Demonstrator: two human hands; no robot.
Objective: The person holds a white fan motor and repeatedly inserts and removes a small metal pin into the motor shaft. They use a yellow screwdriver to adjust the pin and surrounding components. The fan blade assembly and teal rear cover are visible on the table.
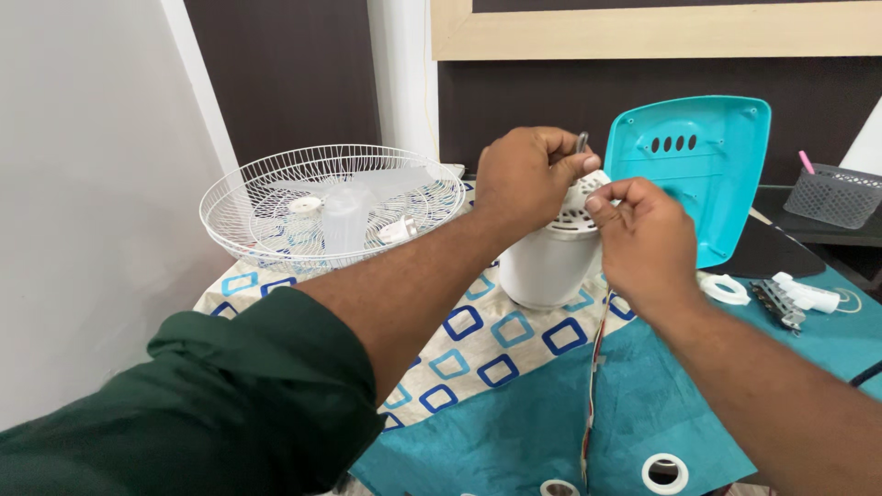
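the left hand (525, 174) is closed around a thin metal tool (582, 141), its tip at the vented top of the white motor housing (548, 262). the right hand (643, 234) pinches the rim of that top, steadying it. the housing stands upright on the patterned cloth over the surface (514, 413), in front of the turquoise back cover (703, 170). a bundle of wires (593, 386) trails down from it. if the tool slips, it could jab the right fingers; a hard tug might tip the housing or strain the wires. the fan guard (331, 202) lies well apart to the left.
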